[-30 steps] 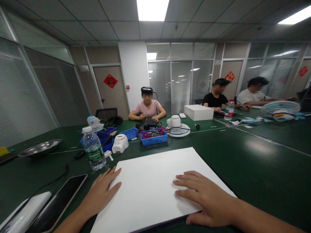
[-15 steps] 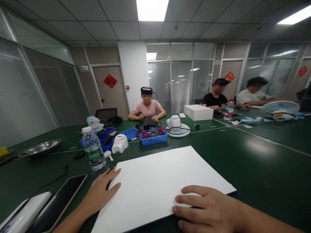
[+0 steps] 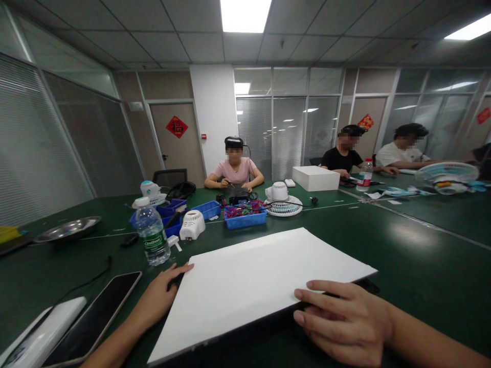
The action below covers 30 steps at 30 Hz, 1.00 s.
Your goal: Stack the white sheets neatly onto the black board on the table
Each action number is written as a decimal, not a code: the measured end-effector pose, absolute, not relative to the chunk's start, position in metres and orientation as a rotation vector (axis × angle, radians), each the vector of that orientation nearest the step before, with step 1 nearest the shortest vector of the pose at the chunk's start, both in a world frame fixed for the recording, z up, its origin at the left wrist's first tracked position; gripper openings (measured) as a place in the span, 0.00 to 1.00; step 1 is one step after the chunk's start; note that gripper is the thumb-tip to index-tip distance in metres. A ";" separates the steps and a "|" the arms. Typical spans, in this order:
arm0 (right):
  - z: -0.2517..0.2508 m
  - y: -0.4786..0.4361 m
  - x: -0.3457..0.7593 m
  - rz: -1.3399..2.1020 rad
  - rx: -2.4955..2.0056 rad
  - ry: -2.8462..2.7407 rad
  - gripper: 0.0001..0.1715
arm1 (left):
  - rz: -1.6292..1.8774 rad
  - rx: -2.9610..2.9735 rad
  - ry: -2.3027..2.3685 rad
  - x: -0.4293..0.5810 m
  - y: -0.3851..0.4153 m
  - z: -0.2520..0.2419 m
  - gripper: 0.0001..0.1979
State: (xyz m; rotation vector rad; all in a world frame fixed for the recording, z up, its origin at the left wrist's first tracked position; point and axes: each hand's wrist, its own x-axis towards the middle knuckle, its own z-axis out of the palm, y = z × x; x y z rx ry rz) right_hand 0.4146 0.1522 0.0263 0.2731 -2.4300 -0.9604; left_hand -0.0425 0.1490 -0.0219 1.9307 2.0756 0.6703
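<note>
A large white rectangular board lies before me, its near edge tilted up a little from the green table. Dark material shows beneath its near edge and right corner; I cannot tell if it is part of the board. My left hand grips the left edge, one finger on top and the thumb hidden below. At the near right edge, my right hand has its upper fingers on the white face and its lower fingers under the rim.
A water bottle stands beyond my left hand. Left of me lie a phone and a white device with a cable. Farther off are blue trays, white fan parts, a white box and several seated people.
The board's near edge has risen slightly. My left thumb has gone from the top face to below the edge, and my right hand has shifted right, its lower fingers now under the rim.
</note>
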 end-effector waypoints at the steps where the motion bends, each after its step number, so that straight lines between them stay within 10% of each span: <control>1: 0.027 0.153 0.417 -0.983 0.252 -2.418 0.11 | 0.677 1.931 2.059 -0.041 0.148 -0.021 0.28; 30: -0.002 0.170 0.424 -0.655 -0.313 -2.188 0.12 | 0.556 2.009 2.059 -0.025 0.137 -0.012 0.36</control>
